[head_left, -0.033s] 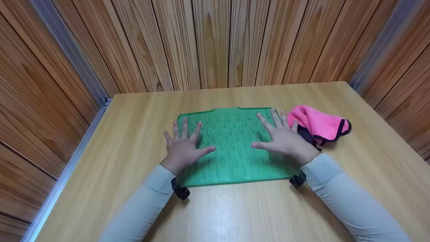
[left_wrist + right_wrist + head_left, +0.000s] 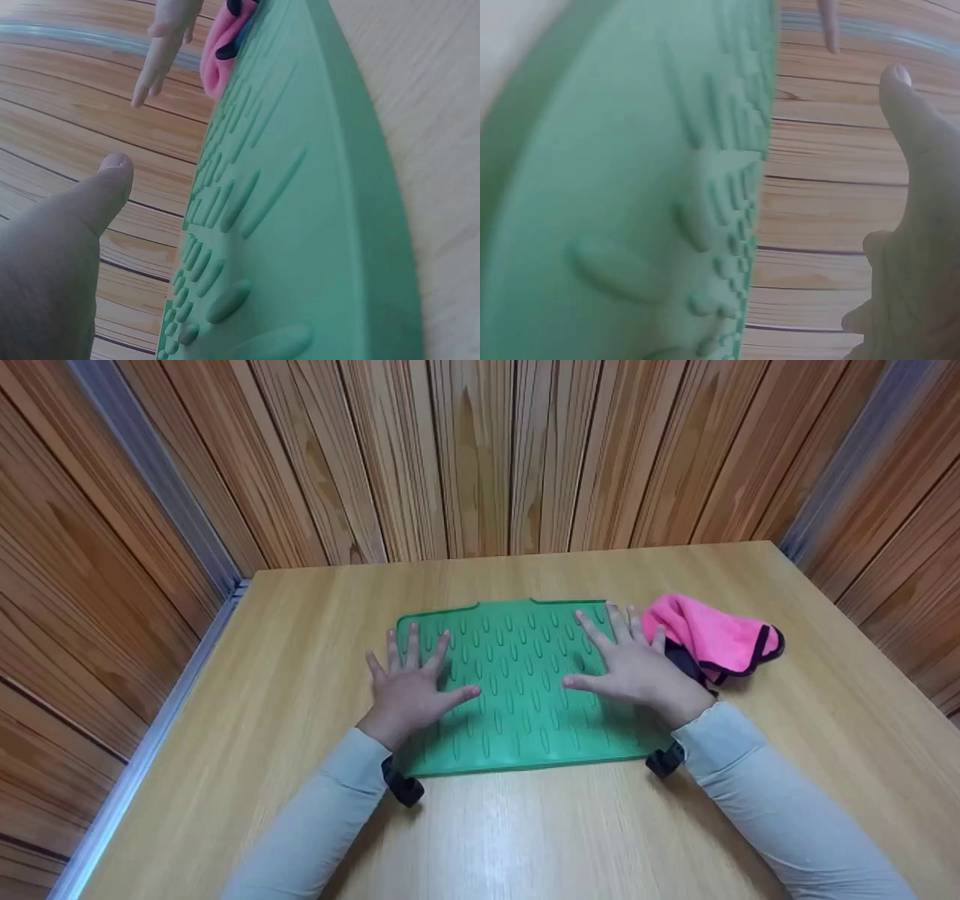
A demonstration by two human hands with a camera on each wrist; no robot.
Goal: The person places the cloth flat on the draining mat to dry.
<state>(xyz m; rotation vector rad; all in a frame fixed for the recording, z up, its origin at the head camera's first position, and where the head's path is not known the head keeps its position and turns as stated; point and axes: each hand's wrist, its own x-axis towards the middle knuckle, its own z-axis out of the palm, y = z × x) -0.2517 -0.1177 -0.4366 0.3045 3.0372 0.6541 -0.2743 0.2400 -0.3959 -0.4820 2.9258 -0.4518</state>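
Observation:
A green mat with rows of raised oval ridges lies flat on the table. Over its left side hovers my left hand, palm down, fingers and thumb spread straight. The right hand is held over the right side in the same way, its thumb pointing inward. Both wrist views show a gap between the thumb and the mat surface, and neither hand holds anything. Just beyond the right fingers sits a crumpled pink cloth with black edging, partly covered by that hand in the head view.
The wooden table extends around the mat on all sides. Wood-plank panels stand behind it and to both sides, with metal strips at the corners. A dark strap with a small device is on each wrist.

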